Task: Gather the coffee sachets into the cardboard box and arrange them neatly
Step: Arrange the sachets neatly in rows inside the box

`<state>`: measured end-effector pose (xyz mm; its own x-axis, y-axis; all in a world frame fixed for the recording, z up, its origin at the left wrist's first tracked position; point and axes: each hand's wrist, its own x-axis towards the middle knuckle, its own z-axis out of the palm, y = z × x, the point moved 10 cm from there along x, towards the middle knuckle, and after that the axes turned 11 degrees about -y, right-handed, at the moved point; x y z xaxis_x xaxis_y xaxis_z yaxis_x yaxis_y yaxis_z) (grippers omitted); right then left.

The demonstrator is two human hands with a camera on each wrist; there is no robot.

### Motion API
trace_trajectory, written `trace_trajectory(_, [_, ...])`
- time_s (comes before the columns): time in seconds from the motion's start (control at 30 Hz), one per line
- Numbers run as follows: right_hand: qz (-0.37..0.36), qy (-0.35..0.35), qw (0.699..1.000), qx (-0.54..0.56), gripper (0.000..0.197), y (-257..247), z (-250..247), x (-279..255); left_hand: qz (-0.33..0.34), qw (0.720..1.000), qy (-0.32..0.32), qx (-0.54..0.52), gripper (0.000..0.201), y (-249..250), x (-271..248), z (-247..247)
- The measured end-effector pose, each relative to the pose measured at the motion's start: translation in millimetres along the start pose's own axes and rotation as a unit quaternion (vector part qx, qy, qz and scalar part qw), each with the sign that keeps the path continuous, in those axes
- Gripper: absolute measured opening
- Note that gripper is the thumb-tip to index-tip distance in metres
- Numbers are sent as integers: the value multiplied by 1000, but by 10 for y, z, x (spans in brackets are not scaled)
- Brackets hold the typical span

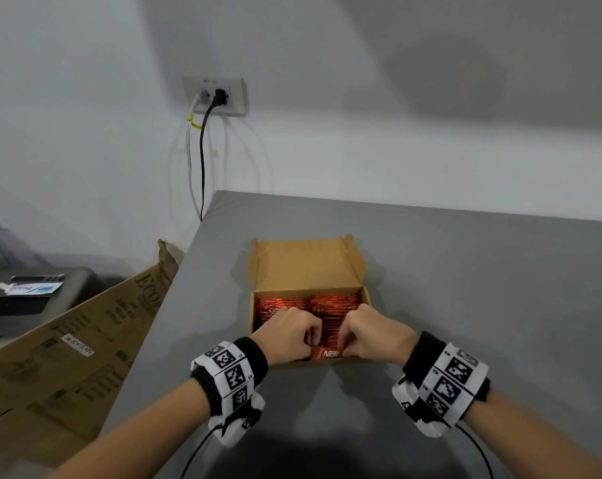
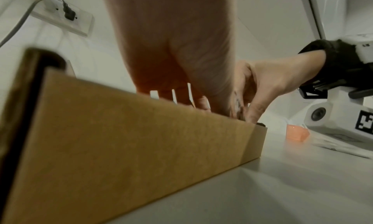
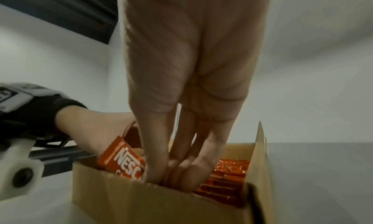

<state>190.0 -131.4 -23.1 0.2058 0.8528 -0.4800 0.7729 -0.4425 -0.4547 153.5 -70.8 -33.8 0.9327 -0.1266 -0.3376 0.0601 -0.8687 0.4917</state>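
Grey bench (image 1: 465,271) carried the cardboard box (image 1: 304,267) packed with red coffee sachets (image 1: 334,305), both hands, left hand (image 1: 285,331) and right hand (image 1: 372,331), pinching the front sachet (image 1: 327,353) at the near wall; light, slippery foil, best held by its edges.

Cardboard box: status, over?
Left hand and right hand both pinch one coffee sachet at the near wall. Cardboard box open, packed with red sachets. Nothing in the way.
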Motion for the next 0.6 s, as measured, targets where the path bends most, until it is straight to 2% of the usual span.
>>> trace_trajectory(0.13, [25, -23, 998, -59, 13, -72, 46, 80, 9, 1000, -2, -19, 3, 4, -25, 7])
trace_trajectory(0.27, [36, -32, 994, -100, 13, -152, 57, 149, 24, 996, 15, -81, 9, 12, -70, -88])
trace_trajectory(0.33, [37, -36, 993, -111, 13, -178, 63, 173, 36, 993, -4, -111, 11, 51, -83, -78])
trace_trajectory(0.5, [29, -56, 994, -91, 18, -151, 55, 139, 64, 990, -38, -116, 16, 180, -52, -20])
trace_trajectory(0.6, [35, -67, 997, -27, 15, -26, -23, 53, 60, 991, -41, -110, 14, 175, -40, -37])
